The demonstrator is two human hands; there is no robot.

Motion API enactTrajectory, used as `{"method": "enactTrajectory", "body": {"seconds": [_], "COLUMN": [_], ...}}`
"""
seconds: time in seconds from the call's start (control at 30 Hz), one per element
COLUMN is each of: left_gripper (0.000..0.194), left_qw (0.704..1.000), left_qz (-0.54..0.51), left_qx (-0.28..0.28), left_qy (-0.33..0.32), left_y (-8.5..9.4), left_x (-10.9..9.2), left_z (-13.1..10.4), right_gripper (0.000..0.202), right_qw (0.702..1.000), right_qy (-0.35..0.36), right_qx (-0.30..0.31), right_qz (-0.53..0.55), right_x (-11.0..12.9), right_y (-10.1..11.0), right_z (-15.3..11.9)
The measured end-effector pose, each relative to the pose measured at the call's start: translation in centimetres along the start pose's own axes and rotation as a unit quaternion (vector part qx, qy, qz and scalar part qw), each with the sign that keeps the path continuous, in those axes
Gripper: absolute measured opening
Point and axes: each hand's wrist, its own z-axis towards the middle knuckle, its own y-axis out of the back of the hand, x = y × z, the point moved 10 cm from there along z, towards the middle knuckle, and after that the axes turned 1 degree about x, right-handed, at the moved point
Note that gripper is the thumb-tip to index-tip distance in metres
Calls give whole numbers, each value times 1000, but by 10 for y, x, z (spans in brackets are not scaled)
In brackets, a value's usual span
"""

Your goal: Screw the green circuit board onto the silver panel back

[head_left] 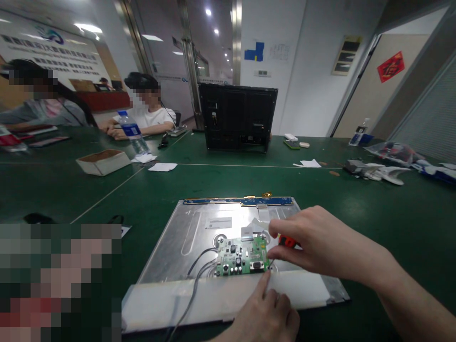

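A screwdriver (287,241) with a red and black handle is gripped between the thumb and fingers of my right hand (320,240). Its thin shaft slants down to the lower right corner of a green circuit board (242,256). My left hand (265,311) holds nothing; its index finger stretches to that same corner, the other fingers curled. The board lies on the metal back of a display panel (171,251), with dark cables (197,280) leaving its left side. A flat ribbon cable (247,232) meets its top edge. Whether a screw sits under the tip is hidden.
A black monitor housing (238,118) stands upright across the green table (171,183). An open box (103,162), a water bottle (133,133) and paper scraps (163,167) lie left. Plastic bags (395,154) lie right. Two people sit at the far left.
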Motion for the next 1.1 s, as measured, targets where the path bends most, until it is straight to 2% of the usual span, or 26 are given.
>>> {"method": "enactTrajectory", "body": {"seconds": [0.13, 0.33, 0.47, 0.57, 0.67, 0.8, 0.9, 1.0, 1.1], "left_gripper": [42, 38, 37, 38, 38, 39, 41, 40, 37], "left_qw": [1000, 999, 997, 994, 993, 992, 992, 994, 995], "left_qz": [-3, -20, -34, -52, -66, -66, -59, -53, -53], "left_qx": [3, 43, 66, 90, 98, 107, 106, 98, 85], "left_qy": [-1, -7, -14, -14, -9, -6, -13, -12, -13], "left_y": [4, 5, 5, 3, 3, 0, -3, -4, -3], "left_x": [1, 3, 3, 3, 4, 5, 4, 3, 2], "left_z": [1, 4, 5, 5, 5, 5, 4, 4, 3], "right_gripper": [6, 14, 25, 20, 17, 22, 24, 36, 36], "right_qw": [1000, 999, 996, 991, 983, 958, 927, 894, 880], "right_qy": [-1, 13, -20, -48, -87, -83, -70, -51, -33], "right_qx": [-14, -38, -88, -121, -159, -252, -332, -405, -424], "right_qz": [-6, 8, -8, -16, 21, 112, 161, 186, 212], "right_x": [3, 6, -3, -9, -17, -23, -27, -29, -30], "right_y": [2, 4, 7, 6, 2, -7, -14, -17, -20], "right_z": [-1, -2, -2, -3, -8, -18, -28, -40, -44]}}
